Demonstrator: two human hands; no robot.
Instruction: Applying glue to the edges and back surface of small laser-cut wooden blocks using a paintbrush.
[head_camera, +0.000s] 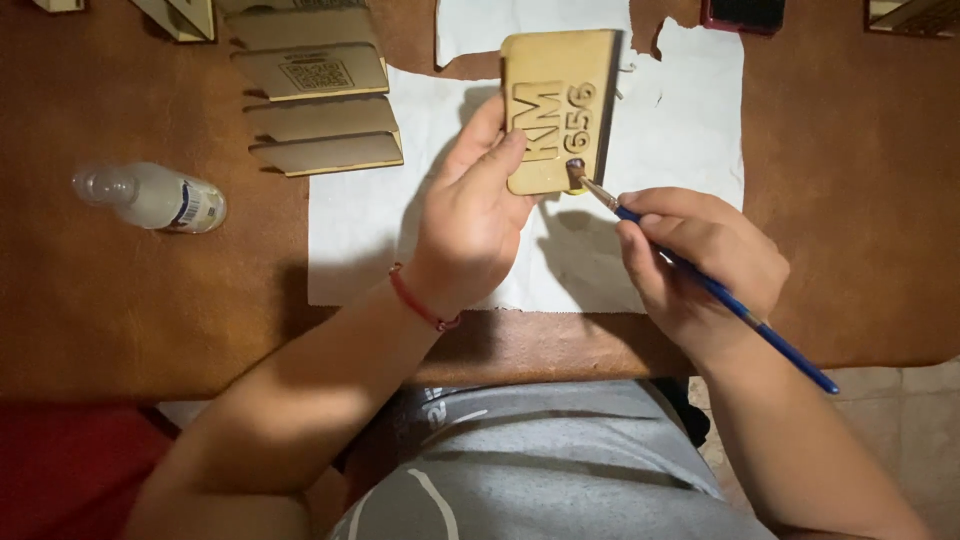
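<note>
Over the white paper sheet (370, 230) on the brown worktop (150, 300), left hand (470, 215) is wrapped around a small wooden plaque (555, 110) with raised characters, thumb pressed on its face; right hand (700, 260) pinches a blue-handled paintbrush (720, 290), bristles touching the plaque's lower edge; more wooden pieces (320, 110) and a plastic bottle (150, 197) sit off to the left.

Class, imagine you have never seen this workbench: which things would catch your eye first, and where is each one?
First, the tan wooden plaque with raised characters, held up at top centre in the left hand above a white paper sheet. Next, the blue-handled thin paintbrush in the right hand, its tip touching the plaque's lower edge. A clear plastic bottle lies on its side at left on the brown table, below a stack of flat wooden pieces.
</note>
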